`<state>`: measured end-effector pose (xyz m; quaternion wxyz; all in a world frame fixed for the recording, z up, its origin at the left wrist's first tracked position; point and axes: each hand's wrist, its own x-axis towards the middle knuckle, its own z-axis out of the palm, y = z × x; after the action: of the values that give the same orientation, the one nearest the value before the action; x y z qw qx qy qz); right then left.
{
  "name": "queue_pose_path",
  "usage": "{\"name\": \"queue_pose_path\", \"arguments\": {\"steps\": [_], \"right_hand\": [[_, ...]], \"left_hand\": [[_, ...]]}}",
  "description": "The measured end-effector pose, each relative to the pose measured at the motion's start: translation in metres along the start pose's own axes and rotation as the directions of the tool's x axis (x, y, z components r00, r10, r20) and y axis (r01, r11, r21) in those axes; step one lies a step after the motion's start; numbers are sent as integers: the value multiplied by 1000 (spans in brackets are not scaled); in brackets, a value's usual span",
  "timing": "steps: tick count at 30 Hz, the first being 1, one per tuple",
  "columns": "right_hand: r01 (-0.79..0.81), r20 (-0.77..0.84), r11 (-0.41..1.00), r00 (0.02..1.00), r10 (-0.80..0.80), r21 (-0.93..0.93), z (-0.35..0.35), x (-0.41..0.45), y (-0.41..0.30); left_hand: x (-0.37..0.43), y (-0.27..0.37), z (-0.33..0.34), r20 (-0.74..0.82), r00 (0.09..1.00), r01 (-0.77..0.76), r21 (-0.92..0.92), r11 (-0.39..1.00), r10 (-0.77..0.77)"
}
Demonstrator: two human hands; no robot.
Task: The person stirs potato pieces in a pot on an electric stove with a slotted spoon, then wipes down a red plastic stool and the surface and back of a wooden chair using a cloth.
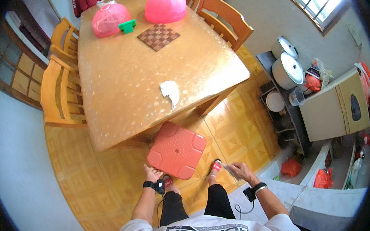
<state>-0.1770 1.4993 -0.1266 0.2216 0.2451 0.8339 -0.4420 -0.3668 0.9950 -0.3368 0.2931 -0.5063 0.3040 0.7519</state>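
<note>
A red plastic stool (176,151) with a textured square top is in front of me, by the table's near edge. At its near left corner is my left hand (153,173), its fingers curled against the stool's rim and partly hidden by it. My right hand (242,173) is off to the right of the stool, above the floor near my foot. Its fingers are closed on a thin greyish object (231,171), too blurred to name. A crumpled white cloth or tissue (170,92) lies on the wooden table (123,79) beyond the stool.
Two pink mesh food covers (165,6), a green plastic piece (127,26) and a checkered mat (158,37) are on the table's far half. Wooden chairs (59,90) line its sides. To the right are a dark shelf with lidded pots (287,71), a beige cabinet (330,106) and a tiled counter (330,196).
</note>
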Motion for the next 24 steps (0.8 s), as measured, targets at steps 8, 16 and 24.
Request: {"name": "queue_pose_path", "arguments": {"steps": [8,16,24], "right_hand": [[-392,158,779,918,363,489,-90,27,190],[127,-283,923,959,-21,363,-270,139,136],[588,-651,797,553,-519,-136,-385,246,-71]], "left_hand": [[-87,-86,122,16,962,-246,479,843,272],[-170,-160,499,799,141,-713,491,-501,584],[-94,-63,634,755,13,-129,651,-748,656]]}}
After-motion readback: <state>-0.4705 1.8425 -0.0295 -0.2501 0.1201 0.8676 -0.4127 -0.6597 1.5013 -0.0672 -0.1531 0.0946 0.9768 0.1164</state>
